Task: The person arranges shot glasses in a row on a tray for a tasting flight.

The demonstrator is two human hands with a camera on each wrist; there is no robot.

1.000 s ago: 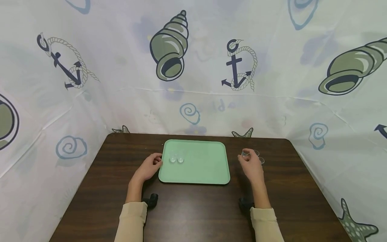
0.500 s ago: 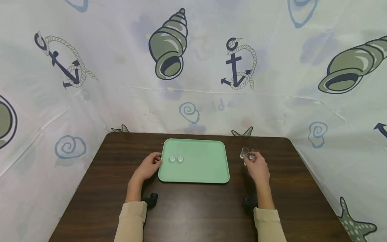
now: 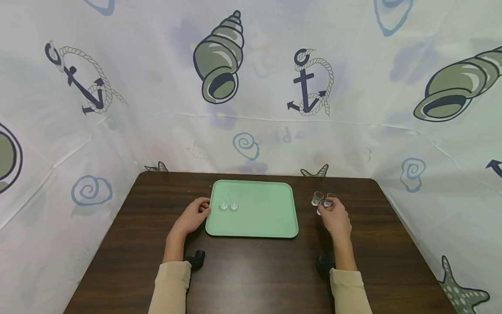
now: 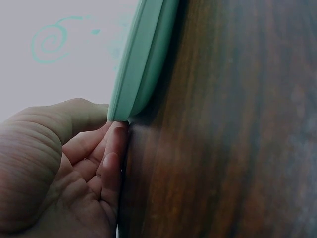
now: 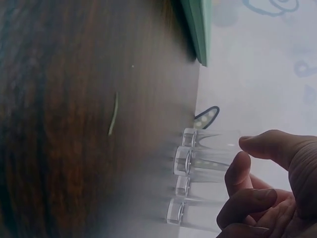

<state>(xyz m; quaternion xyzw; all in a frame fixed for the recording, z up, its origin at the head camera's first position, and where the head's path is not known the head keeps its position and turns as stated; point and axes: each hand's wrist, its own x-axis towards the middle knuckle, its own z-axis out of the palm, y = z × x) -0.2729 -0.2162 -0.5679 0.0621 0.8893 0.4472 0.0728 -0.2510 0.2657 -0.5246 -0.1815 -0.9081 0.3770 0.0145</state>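
In the head view, my left hand (image 3: 194, 214) holds the left edge of a mint-green tray (image 3: 262, 218). The left wrist view has the thumb on the tray's rim (image 4: 141, 59) and curled fingers (image 4: 111, 163) just below it. Two small clear shot glasses (image 3: 229, 205) stand on the tray's left half. Right of the tray, my right hand (image 3: 335, 218) pinches a shot glass (image 3: 326, 203) in a cluster of several, its thumb and forefinger at the rim. In the right wrist view the clustered shot glasses (image 5: 183, 161) stand upright on the table, partly overlapping one another.
The dark brown wooden table (image 3: 251, 270) reaches to a white cloth backdrop (image 3: 266, 144) printed with shells and anchors. A thin pale sliver (image 5: 113, 114) lies on the tabletop near the right hand. Black wrist mounts (image 3: 196, 260) sit on both wrists.
My right hand has let go of one shot glass, which now stands at the cluster's left, and has shifted right to another one. The left hand and tray have stayed put.
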